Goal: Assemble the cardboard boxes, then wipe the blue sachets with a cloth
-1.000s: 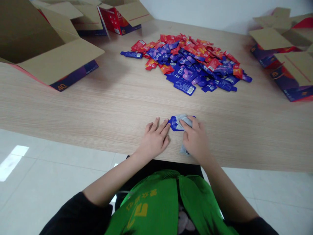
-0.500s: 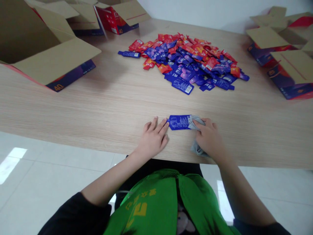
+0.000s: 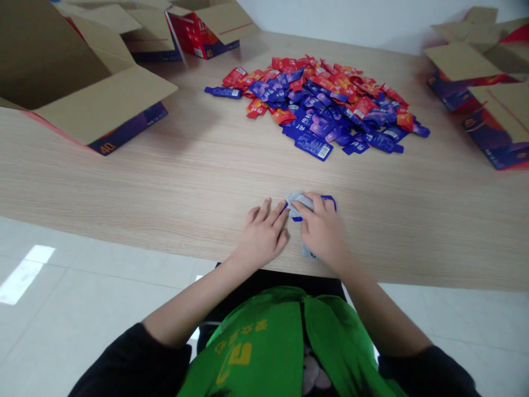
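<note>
A blue printed sachet (image 3: 330,202) lies flat on the wooden table (image 3: 198,182), close to its front edge. My left hand (image 3: 264,229) rests on the table with fingers spread, its fingertips pressing the narrow left end of the sachet. With my right hand (image 3: 324,226) I grip a grey cloth (image 3: 298,205) and press it onto the sachet near the left end. Cloth and fingers hide most of the sachet's face; its right end and bits of its edges show. Part of the cloth hangs below my right hand.
Beyond my hands is a heap of red and blue sachets (image 3: 318,124), with one blue sachet (image 3: 223,92) at its left end. Open cardboard boxes stand at left (image 3: 124,105), back left (image 3: 215,33) and right (image 3: 496,118).
My right hand has slid the cloth leftward along the sachet, from its right end to near my left fingertips. My left hand stays at the sachet's left end.
</note>
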Motion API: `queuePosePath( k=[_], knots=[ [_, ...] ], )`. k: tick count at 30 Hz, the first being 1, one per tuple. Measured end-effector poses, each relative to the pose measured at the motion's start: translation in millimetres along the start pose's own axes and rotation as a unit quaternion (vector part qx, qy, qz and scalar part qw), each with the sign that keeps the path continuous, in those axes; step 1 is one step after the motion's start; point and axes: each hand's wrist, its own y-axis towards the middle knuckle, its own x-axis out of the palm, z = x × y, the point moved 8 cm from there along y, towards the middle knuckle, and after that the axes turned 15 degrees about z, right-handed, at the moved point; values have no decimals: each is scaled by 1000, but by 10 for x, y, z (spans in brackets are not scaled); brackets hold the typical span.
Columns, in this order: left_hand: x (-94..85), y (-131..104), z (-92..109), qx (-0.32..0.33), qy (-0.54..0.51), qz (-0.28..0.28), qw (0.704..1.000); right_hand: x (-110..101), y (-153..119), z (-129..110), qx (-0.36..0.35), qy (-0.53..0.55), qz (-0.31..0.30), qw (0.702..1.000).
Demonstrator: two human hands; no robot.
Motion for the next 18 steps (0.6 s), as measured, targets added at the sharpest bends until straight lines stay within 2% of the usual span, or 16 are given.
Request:
queuePosePath(
  k=[4,12,18],
  knots=[
    [-4,-3,-7,-4,-2,4,1000,-14,-53,68,7,-19,6,1000],
    [0,-8,-4,-1,1,2,1000,-190,-185,426,48,-53,60,996],
    [4,-5,-3,0,4,4,1000,-226,-260,756,98,-84,18,991]
  ],
)
